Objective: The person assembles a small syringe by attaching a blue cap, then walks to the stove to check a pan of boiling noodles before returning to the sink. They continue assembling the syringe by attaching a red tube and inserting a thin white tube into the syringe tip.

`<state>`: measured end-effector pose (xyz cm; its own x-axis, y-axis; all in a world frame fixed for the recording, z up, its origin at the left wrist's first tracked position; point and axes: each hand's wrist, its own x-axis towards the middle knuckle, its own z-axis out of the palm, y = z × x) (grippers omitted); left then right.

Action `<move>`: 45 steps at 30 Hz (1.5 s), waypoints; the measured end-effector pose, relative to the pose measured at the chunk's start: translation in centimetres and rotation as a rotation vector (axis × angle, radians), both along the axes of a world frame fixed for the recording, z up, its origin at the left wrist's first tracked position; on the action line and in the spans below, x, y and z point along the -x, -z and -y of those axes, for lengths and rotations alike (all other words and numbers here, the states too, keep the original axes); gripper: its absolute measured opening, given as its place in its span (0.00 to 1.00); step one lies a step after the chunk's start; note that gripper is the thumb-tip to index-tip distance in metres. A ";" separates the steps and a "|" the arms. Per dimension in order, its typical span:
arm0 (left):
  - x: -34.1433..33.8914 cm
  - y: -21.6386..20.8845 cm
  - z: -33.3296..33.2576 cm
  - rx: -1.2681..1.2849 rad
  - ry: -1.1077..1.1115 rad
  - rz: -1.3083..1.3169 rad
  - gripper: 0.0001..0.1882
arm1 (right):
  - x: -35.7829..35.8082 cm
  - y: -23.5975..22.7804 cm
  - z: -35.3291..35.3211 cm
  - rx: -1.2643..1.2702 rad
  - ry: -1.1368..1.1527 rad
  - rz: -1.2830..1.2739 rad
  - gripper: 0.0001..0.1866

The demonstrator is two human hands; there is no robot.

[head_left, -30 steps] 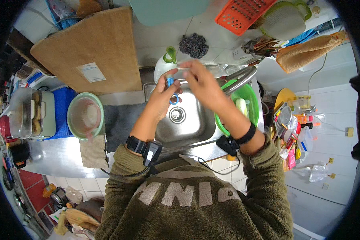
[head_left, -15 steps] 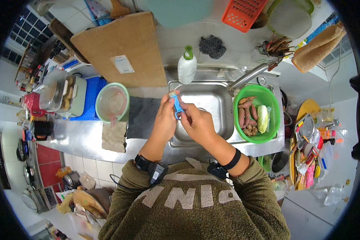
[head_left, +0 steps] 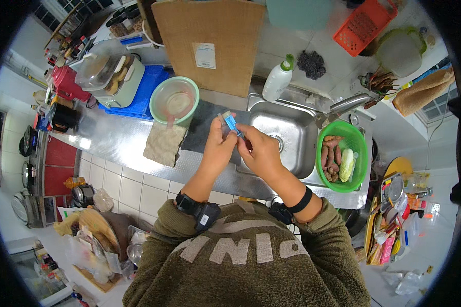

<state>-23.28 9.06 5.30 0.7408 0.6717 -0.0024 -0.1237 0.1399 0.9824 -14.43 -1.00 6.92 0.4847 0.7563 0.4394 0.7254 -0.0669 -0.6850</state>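
Between the hands (head_left: 219, 144) (head_left: 261, 148), a blue tool (head_left: 231, 123)

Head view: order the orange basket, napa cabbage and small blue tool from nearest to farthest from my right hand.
From your right hand:
1. Small blue tool: just left.
2. Napa cabbage: rightward, in the green basket.
3. Orange basket: upper right, beyond the sink.

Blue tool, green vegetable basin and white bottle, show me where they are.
Blue tool (head_left: 231, 123): head view, on its flat blue part.
Green vegetable basin (head_left: 362, 168): head view, on its right wall.
White bottle (head_left: 277, 83): head view, on its body.
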 end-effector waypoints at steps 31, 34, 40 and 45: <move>38.9 -1.4 -16.4 0.146 -0.512 0.138 0.15 | 36.1 -0.5 -20.5 0.109 -0.471 -0.119 0.16; 40.7 -1.1 -18.2 -0.001 -0.632 0.024 0.16 | 37.5 -0.1 -23.8 -0.091 -0.562 0.357 0.17; 44.4 -0.8 -23.8 0.013 -0.765 -0.009 0.17 | 40.6 0.0 -29.8 -0.001 -0.689 0.134 0.16; 46.2 -1.1 -29.8 0.112 -0.750 0.105 0.17 | 42.6 -0.1 -35.7 0.201 -0.709 -0.260 0.14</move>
